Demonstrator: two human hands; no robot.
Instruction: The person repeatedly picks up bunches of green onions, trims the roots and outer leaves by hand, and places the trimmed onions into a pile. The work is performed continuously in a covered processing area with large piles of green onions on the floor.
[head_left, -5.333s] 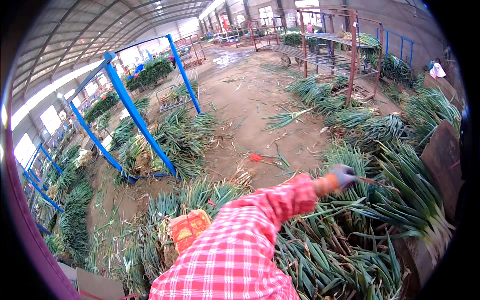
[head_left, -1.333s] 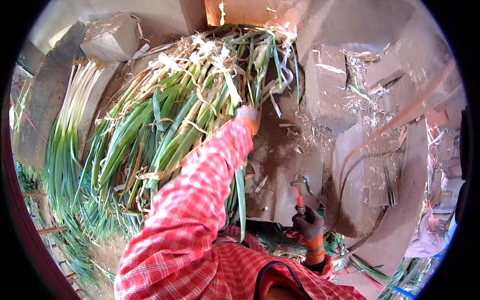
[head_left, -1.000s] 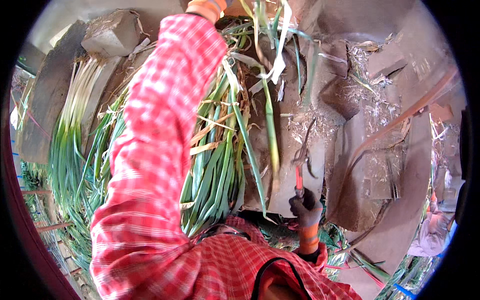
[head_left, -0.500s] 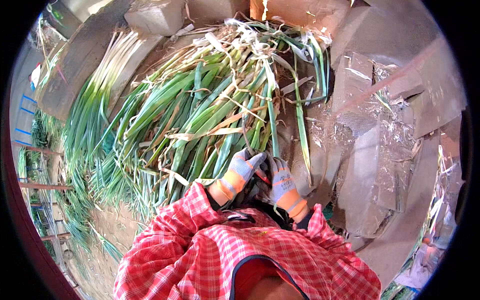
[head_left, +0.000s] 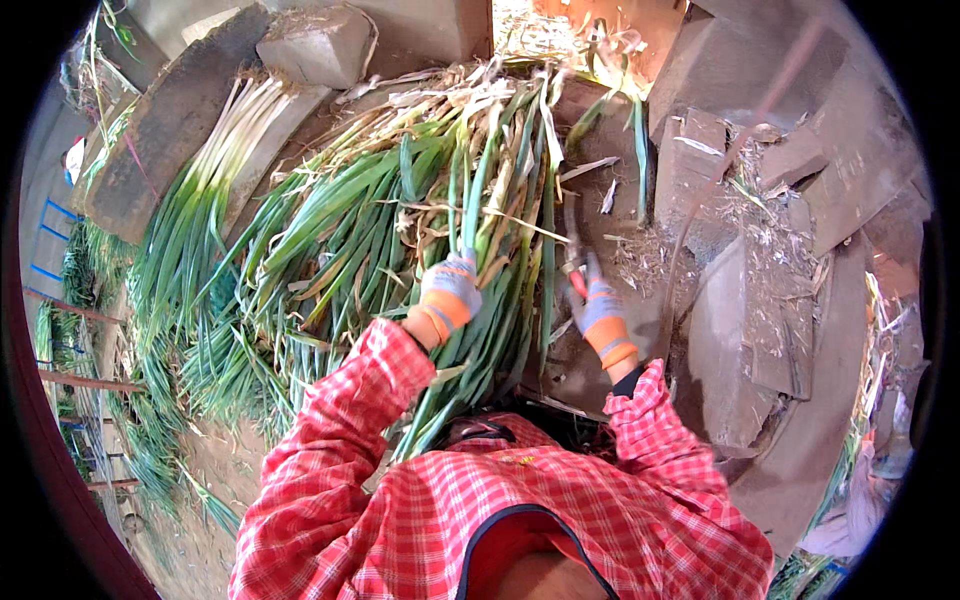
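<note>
While both gloved hands work at the heap, the scene reads so:
Hands: two, each in a grey knit glove with an orange cuff, coming out of red-and-white checked sleeves (head_left: 330,440).
Left hand (head_left: 450,292): clenched around a bunch of long green onion stalks with dry tan outer leaves (head_left: 490,250), gripping it partway along the stalks.
Right hand (head_left: 600,310): closed on the red-handled cutting tool (head_left: 575,265), whose dark metal end points up beside the bunch; the blade itself is too small to make out.
Held bunch: it runs from near the person's chest up across the middle of the view, lying on top of the larger pile.
Piles: one broad heap of green onion leaves (head_left: 330,250) under and left of the left hand; one neater row of white-stemmed onions (head_left: 210,180) further left, against a grey block.
Blocks: several grey concrete slabs (head_left: 760,250) to the right, strewn with dry trimmings (head_left: 650,265); one lighter block (head_left: 315,45) at the top.
Containers: I cannot tell of any holding the onions; they lie loose.
Change: half a second ago the two hands sat close together low on the stalks; now they are apart, the left higher on the bunch and the right off to its side.
</note>
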